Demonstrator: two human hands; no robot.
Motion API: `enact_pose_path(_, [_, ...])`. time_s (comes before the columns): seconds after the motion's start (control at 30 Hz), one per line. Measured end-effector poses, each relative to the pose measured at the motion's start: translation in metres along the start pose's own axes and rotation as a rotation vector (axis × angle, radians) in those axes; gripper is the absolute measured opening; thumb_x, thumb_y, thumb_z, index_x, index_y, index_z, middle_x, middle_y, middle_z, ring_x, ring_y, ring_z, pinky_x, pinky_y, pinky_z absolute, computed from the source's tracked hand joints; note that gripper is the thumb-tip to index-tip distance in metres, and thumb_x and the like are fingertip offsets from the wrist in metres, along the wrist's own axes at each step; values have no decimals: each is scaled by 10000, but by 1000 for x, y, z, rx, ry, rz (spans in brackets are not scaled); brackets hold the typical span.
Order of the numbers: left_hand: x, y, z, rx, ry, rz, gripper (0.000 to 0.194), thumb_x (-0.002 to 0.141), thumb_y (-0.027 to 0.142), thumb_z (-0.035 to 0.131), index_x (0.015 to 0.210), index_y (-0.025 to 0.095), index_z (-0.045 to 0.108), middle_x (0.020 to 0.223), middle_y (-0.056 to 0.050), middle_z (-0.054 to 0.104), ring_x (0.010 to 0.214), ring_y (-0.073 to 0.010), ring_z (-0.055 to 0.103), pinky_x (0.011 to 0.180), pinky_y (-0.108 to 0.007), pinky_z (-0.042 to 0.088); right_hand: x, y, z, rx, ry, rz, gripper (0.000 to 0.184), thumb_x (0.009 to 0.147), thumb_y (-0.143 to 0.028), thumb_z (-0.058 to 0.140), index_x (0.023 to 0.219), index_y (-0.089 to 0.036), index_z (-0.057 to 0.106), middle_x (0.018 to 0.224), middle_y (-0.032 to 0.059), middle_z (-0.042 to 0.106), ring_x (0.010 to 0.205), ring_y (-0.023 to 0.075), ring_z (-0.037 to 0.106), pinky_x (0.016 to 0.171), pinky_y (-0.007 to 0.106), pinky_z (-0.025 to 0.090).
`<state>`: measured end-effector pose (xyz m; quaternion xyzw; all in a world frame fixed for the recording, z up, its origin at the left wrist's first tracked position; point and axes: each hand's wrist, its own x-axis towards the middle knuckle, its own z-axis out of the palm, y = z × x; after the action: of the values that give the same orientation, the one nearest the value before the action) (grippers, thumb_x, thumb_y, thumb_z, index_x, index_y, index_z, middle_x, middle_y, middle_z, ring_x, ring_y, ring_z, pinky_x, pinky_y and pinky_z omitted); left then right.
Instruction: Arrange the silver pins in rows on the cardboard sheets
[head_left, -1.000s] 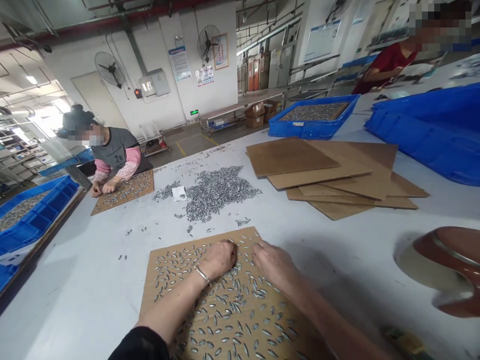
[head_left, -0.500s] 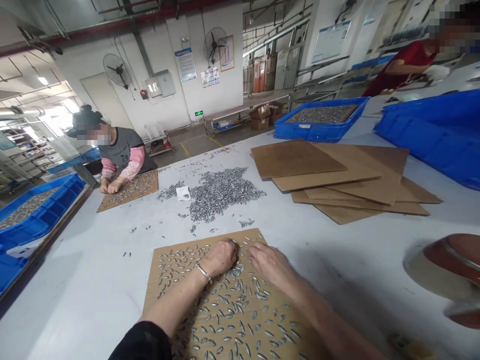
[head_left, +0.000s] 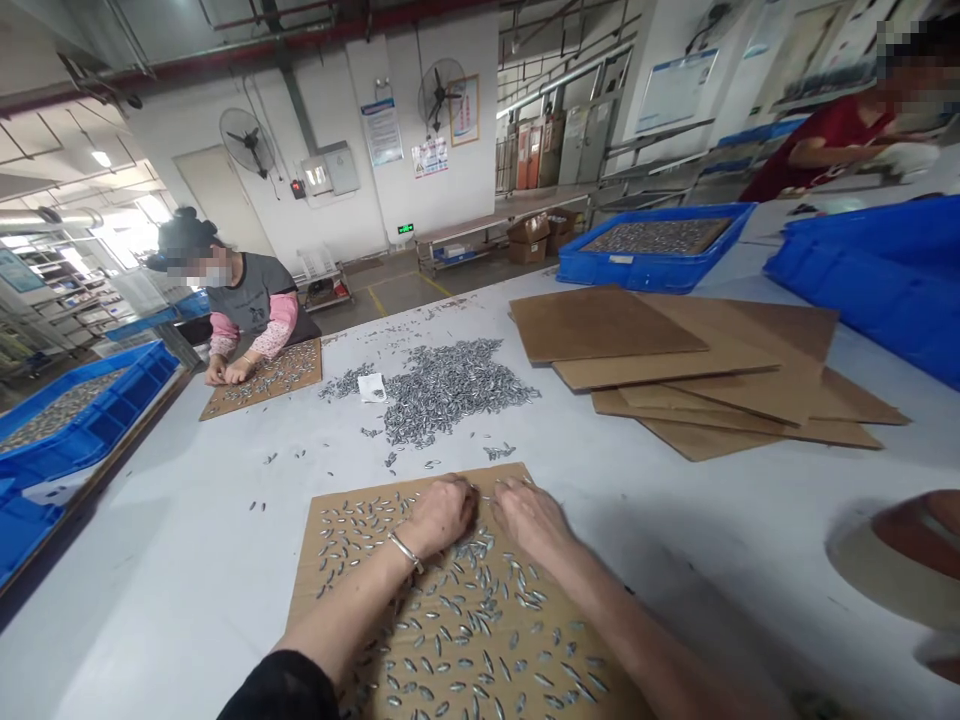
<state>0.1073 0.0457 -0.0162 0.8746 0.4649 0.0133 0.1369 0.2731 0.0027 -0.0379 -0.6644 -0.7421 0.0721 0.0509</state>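
Clock directions are centred on the working cardboard sheet (head_left: 309,575), with 12 o'clock pointing away from the wearer.

Hands: The left hand (head_left: 444,510) is at the far part of the sheet, at 12 o'clock, fingers curled downward. A bracelet (head_left: 406,551) encircles its wrist. The right hand (head_left: 527,512) is at 1 o'clock, fingers bent toward the left hand. A narrow gap separates the hands. The fingertips are hidden or too small to resolve; whether either hand pinches a piece cannot be determined.

Parts: Small, spindle-shaped metal pieces (head_left: 475,547) lie over the sheet, closely grouped just below the left hand and more widely spaced elsewhere.

Surroundings: The sheet lies on the desk (head_left: 187,520). A loose pile (head_left: 454,385) of similar pieces is at 12 o'clock, with a white paper (head_left: 371,388) at its left side. Overlapping cardboard sheets (head_left: 611,325) are at 2 o'clock. A filled blue tray (head_left: 660,270) is at 1 o'clock. At 11 o'clock, a co-worker (head_left: 259,290) has both hands at another piece-covered board (head_left: 300,372).
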Motion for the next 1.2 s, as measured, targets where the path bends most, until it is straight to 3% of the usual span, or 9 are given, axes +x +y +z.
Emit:
enact_pose_path(0.2, [-4,-21,-13,-68,113,-38,239,977,178,475,959,141,710,995,-124,687,879,-207,652,836,-304,501,-6,1,4,104,-41,-194,265,1007,-180,479,942,-198,735,1011,94,729,940,208,674,805,296,418])
enact_pose_path(0.37, [-21,-32,-20,-127,160,-45,219,964,164,494,894,155,701,955,-98,683,823,-185,635,800,-284,488,0,-4,3,78,-106,-180,293,1020,-175,447,988,-171,738,1034,113,736,937,220,682,772,307,411])
enact_pose_path(0.63, [-74,-56,-38,-187,225,-89,273,989,224,470,794,175,655,873,-71,657,720,-172,592,702,-291,454,7,-8,12,-13,-76,-112,293,945,-26,456,1008,-133,721,1029,157,728,970,238,680,777,310,393])
enact_pose_path(0.8, [-111,-77,-49,-207,286,-134,278,995,287,469,864,183,692,885,-69,672,701,-171,607,706,-302,461,-2,6,22,69,73,-175,266,1020,-154,450,953,-185,706,995,93,710,944,211,657,791,295,390])
enact_pose_path(0.9, [-135,-91,-55,-255,351,-168,327,1003,380,459,922,197,718,931,-82,703,778,-198,652,755,-320,494,-5,17,31,139,92,-266,208,991,-165,526,899,-213,706,965,55,702,934,195,649,786,277,390])
enact_pose_path(1.2, [-196,-138,-54,-285,459,-498,440,890,574,474,851,222,734,938,-105,764,830,-266,695,789,-376,531,-2,21,34,94,65,-350,192,959,-147,511,898,-193,687,951,87,716,910,219,649,796,302,403])
